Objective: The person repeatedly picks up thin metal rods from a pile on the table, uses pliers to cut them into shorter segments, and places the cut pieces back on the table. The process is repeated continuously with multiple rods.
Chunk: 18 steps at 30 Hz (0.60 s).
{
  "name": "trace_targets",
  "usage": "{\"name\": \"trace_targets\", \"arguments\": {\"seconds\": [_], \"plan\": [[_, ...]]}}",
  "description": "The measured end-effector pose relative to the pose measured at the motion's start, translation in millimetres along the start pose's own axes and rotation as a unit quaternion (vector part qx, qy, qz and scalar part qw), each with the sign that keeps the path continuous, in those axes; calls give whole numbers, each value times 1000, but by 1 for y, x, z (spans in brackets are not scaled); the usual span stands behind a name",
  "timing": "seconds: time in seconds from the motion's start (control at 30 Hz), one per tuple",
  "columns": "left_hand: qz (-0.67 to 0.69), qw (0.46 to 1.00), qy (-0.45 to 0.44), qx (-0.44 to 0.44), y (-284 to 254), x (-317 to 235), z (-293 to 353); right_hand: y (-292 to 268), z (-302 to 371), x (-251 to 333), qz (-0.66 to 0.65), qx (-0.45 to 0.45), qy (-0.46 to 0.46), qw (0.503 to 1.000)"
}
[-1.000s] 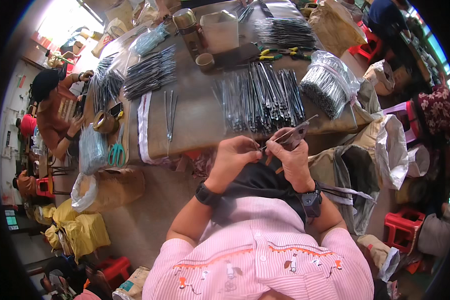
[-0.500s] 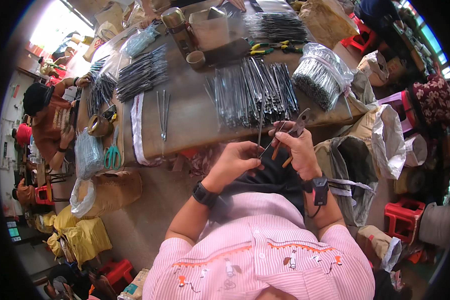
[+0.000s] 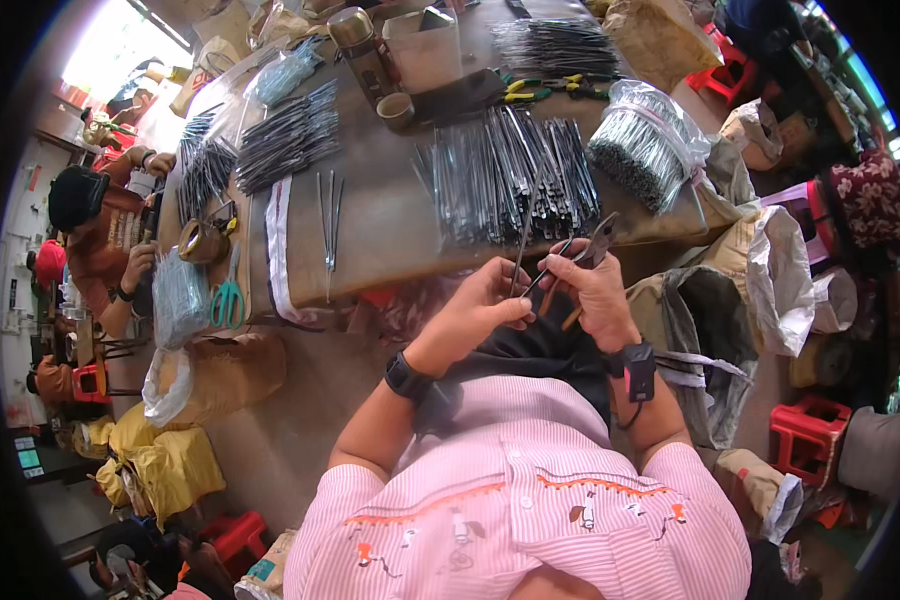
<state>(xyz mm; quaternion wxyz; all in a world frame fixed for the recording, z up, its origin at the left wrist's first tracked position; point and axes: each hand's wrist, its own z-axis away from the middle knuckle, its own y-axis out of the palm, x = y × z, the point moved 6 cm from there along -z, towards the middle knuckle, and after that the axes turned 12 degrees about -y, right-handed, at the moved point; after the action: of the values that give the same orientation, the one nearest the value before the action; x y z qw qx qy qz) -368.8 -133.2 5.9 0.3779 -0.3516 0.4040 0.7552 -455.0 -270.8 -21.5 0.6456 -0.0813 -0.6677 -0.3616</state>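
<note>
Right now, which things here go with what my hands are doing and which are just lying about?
In use:
thin dark strip, in the left hand
pliers, in the right hand
probably the pile of similar strips

Apparently lying about:
scissors
tape roll
flask
cup

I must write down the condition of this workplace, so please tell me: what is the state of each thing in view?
Left grip, closed on a dark rod
Right grip, closed around pliers
Pliers, handles spread apart
Loose rods, lying side by side
Rod bundle, wrapped in clear plastic
Brown cup, upright
Flask, upright
Teal-handled scissors, lying; blades unclear
Grey-lined sack, mouth open
</note>
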Motion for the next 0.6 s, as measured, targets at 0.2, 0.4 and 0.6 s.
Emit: {"name": "trace_targets", "arguments": {"seconds": [0.2, 0.4, 0.6], "plan": [[192, 975, -111, -14, -5, 8, -5, 10, -6, 15, 102, 17, -127, 987], [82, 993, 12, -78, -15, 13, -20, 3, 7, 2, 93, -5, -70, 993], [-21, 978, 71, -196, -29, 3, -12, -33, 13, -28, -307, -147, 63, 938]]}}
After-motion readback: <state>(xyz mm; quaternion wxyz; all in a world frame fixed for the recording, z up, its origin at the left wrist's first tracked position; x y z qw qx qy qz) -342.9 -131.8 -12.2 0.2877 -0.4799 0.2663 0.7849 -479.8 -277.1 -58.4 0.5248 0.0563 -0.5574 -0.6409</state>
